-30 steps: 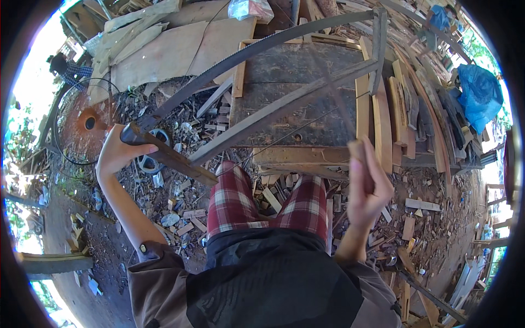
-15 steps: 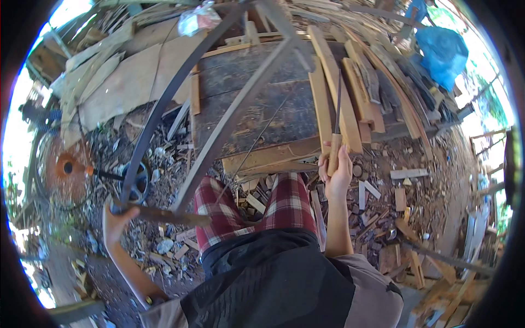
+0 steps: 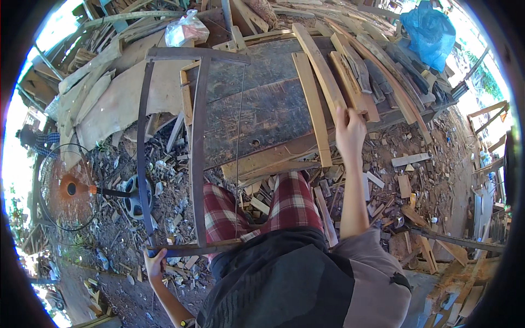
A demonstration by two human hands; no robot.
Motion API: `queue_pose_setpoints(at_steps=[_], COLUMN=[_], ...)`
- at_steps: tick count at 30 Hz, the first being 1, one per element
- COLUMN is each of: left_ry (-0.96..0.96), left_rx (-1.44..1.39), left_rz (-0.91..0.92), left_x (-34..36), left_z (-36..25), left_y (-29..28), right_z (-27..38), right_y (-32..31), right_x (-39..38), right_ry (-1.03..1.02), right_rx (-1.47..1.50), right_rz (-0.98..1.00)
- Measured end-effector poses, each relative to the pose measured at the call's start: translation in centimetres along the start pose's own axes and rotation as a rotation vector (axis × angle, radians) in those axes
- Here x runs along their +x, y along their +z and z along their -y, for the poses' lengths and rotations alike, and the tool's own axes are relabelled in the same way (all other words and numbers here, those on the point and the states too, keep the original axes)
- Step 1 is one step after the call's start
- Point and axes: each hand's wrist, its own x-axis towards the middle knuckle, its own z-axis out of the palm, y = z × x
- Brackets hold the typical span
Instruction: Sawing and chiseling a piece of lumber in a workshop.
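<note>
My left hand [image 3: 156,265] is closed around the lower left corner of a large wooden frame saw [image 3: 199,142]. The saw stands upright in the view, with a broad dark strip on its left, a bar down the middle and a thin wire on its right. Its lower bar lies over my left thigh. My right hand [image 3: 351,134] is closed at the near end of a long pale plank [image 3: 317,63] on the dark worktable [image 3: 262,115]. The wooden-handled tool with a thin dark shaft is out of sight. Left of that plank rests another pale plank [image 3: 310,104].
More planks [image 3: 353,82] are piled on the table's right side. A standing fan [image 3: 71,188] is at the left. Blue plastic [image 3: 429,33] hangs at the far right, and a white plastic bag [image 3: 187,28] sits at the back. Wood offcuts [image 3: 410,159] litter the ground.
The frame saw has swung from a slant to nearly upright and lower. My right hand has gone from the wooden-handled tool to the plank's near end. The view has shifted slightly.
</note>
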Motion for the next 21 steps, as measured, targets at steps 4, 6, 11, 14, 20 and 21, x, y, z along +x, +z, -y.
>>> queue_pose_setpoints(at_steps=[4, 6, 11, 14, 20, 21], left_ry=[-0.007, -0.024, -0.014, 0.003, -0.007, -0.006], left_rx=[-0.023, -0.01, -0.021, -0.032, -0.078, -0.077], left_rz=[0.005, 0.005, -0.063, -0.021, -0.015, -0.015], left_x=[-1.3, -1.1, -1.3, -1.3, -4.1, -4.1], left_z=[1.0, 0.3, -0.1, 1.2, 0.1, 0.3], left_y=[0.0, 0.7, 1.8, 0.9, 1.6, 1.7], right_z=[-2.5, -6.4, -8.8, -7.5, 2.7, 5.4], right_y=[3.5, 7.0, 12.9, 14.1, 14.9, 14.8], right_x=[7.7, 12.7, 18.9, 19.3, 11.1, 9.2], right_ry=[-0.048, -0.092, -0.137, -0.06, -0.204, -0.253], right_rx=[-0.159, -0.338, -0.577, -0.573, 0.276, 0.317], right_rz=[-0.002, -0.007, -0.035, -0.035, 0.21, 0.244])
